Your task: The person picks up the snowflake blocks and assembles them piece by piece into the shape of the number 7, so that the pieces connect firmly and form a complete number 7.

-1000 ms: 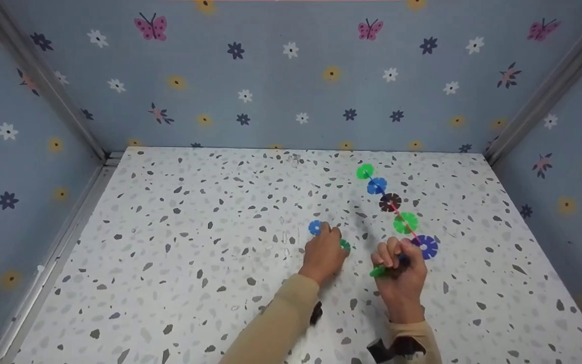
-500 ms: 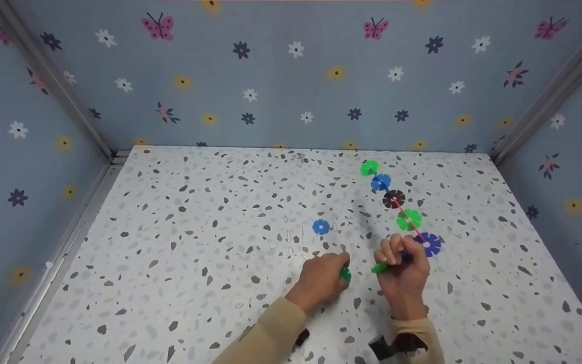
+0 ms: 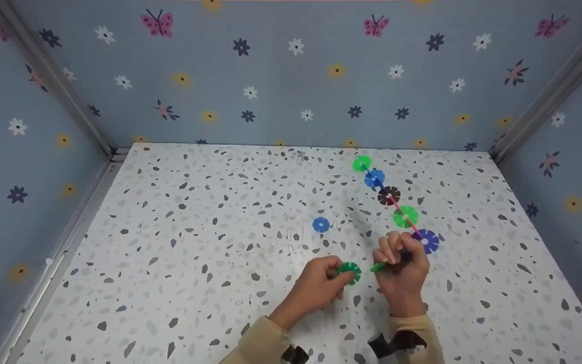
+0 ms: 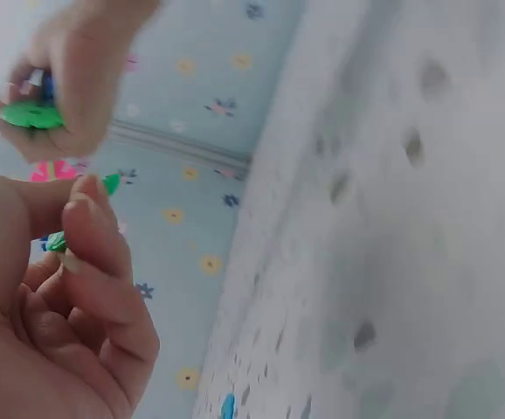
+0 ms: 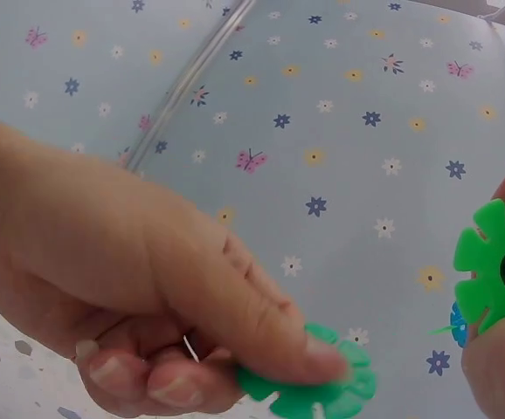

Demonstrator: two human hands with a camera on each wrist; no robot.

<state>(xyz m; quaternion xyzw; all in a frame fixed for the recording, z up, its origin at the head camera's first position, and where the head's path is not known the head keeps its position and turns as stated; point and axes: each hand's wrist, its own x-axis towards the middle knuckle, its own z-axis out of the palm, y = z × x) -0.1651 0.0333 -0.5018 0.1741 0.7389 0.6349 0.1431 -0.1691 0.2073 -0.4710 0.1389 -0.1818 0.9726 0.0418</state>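
Observation:
In the head view my left hand (image 3: 316, 285) pinches a teal-green slotted plastic disc (image 3: 351, 273) between thumb and fingers, its flat face showing. To its right, my right hand (image 3: 402, 275) has its fingers curled round the near end of a chain of joined slotted discs. That chain runs away from the hand through a purple disc (image 3: 428, 241), a light-green disc (image 3: 403, 217), a dark brown disc (image 3: 389, 195), a blue disc (image 3: 374, 178) and a far green disc (image 3: 361, 163). A bright green disc (image 5: 475, 253) sticks out from the right hand's grip, facing the teal-green one.
A loose blue disc (image 3: 321, 224) lies on the speckled white table (image 3: 195, 253), beyond my left hand. Blue walls (image 3: 291, 76) printed with flowers and butterflies enclose the back and both sides. Both wrists carry black camera mounts (image 3: 387, 346).
My left hand has come back from beside the loose blue disc, bringing the teal-green disc, and has turned so the disc shows. The right hand keeps its grip; the chain's far end has swung slightly left.

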